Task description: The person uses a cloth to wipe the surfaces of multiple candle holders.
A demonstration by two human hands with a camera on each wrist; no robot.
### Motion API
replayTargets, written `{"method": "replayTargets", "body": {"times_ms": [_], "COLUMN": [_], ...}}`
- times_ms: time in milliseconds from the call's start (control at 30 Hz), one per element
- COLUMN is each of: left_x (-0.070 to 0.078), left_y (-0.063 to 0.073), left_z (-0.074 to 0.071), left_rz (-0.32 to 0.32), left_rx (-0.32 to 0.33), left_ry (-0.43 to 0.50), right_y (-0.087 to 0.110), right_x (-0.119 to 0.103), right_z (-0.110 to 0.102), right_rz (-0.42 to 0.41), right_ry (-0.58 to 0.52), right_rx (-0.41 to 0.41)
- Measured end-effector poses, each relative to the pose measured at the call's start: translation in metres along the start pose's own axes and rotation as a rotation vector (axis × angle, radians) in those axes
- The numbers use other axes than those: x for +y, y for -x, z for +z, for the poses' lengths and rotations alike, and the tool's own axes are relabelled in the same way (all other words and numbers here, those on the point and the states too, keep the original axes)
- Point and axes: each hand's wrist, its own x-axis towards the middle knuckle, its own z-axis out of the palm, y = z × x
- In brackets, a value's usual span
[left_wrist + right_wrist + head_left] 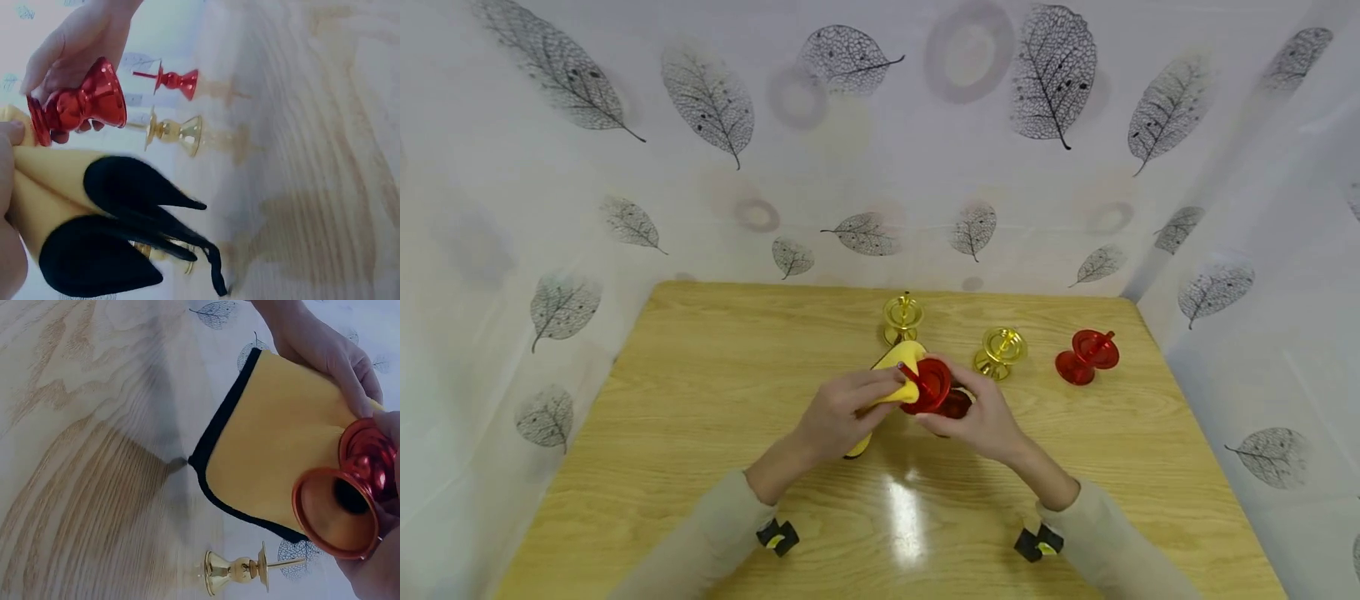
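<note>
Above a wooden table (pixel 700 392), the right hand (pixel 990 419) grips a red candlestick (pixel 937 383), best held steady while the left hand (pixel 840 414) pinches a yellow cloth (pixel 895 358) against it.

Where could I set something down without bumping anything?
The wooden table is bare at back left, between its left edge and the yellow cloth, and at right, in front of the standing red candlestick. It's crowded around the held red candlestick, with the left gold candlestick and right gold candlestick beyond.

shiny red spiked holder (pixel 936 382), tilted, held above desk (pixel 700 375); yellow cloth (pixel 910 353), black-edged, bunched at its dish, edge hanging loose.
</note>
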Motion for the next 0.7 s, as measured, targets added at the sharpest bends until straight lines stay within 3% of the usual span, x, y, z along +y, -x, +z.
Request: {"method": "replayTargets", "body": {"times_ms": [133,267,400,533,700], "left_x": [0.007,0.014,0.019,0.020,0.018], "left_y": [0.003,0.003,0.001,0.001,0.004], "left_z": [0.004,0.007,0.007,0.005,0.004], "left_rz": [-0.049,-0.174,-0.246,-0.282,-0.323], "left_rx": [-0.025,-0.016,-0.017,-0.033,-0.056], "left_ry": [0.027,0.127,0.163,0.158,0.142], "right_y": [-0.003,-0.004,-0.004,-0.003,0.001], "right_x": [0.001,0.002,0.004,0.004,0.002], "right_z": [0.001,0.002,0.004,0.007,0.010], "right_rz": [-0.041,-0.128,-0.222,-0.222,-0.114], "right_ry": [0.071,0.256,0.401,0.390,0.259], "right_rx": [0.014,0.043,0.086,0.093,0.068]}}
